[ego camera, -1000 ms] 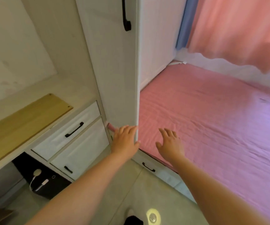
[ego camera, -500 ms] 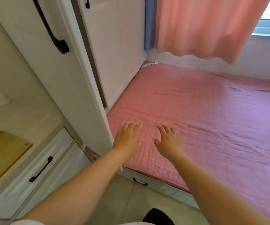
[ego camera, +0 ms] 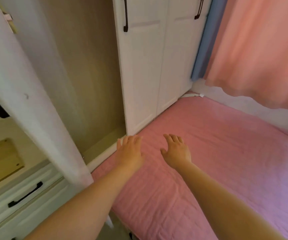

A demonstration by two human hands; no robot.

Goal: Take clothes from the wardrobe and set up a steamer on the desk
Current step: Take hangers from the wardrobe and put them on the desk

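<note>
At the far left a pale wooden board lies on the counter, above white drawers with a black bar handle. The open wardrobe door, white and smooth, swings out in front of the counter and hides much of it. Beyond the door the wardrobe compartment shows plain beige walls and a bare floor panel; no clothes are visible in the part in view. To its right stand two closed white panelled doors with dark handles. The left hand hovers at the edge of the compartment over the bed, fingers straight and loosely spread, holding nothing. The right hand is just beside it, fingers likewise relaxed and empty. Under both stretches the pink, faintly creased bedsheet. A blue curtain strip and a pink curtain hang at the far right.
</note>
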